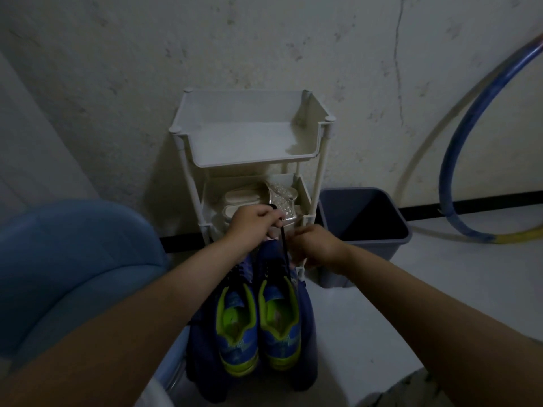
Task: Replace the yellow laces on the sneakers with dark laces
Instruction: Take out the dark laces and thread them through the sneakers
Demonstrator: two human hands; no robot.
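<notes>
1. We see both sneakers (258,321) side by side on a dark blue cloth (308,318), heels towards us and toes towards the white rack (249,136). They are blue with yellow-green lining and heel trim.
2. The left hand (252,223) is raised above the toe of the right-side sneaker. Its fingers are curled and pinch the dark lace (283,245), which runs taut from the hand down to that shoe's front eyelets.
3. The right hand (313,245) sits just beside the lace at the same toe with its fingers curled under. We cannot tell what they grip, as the back of the hand hides it.
4. The left-side sneaker shows dark lacing near its tongue, partly hidden by the left forearm.
5. The rack stands against the wall, and pale sandals (258,198) lie on its lower shelf.
6. A grey-blue bin (332,277) stands on the floor just right of the rack.
7. A blue and yellow hoop (458,160) leans on the wall at far right, and a blue chair (73,259) is at left.
</notes>
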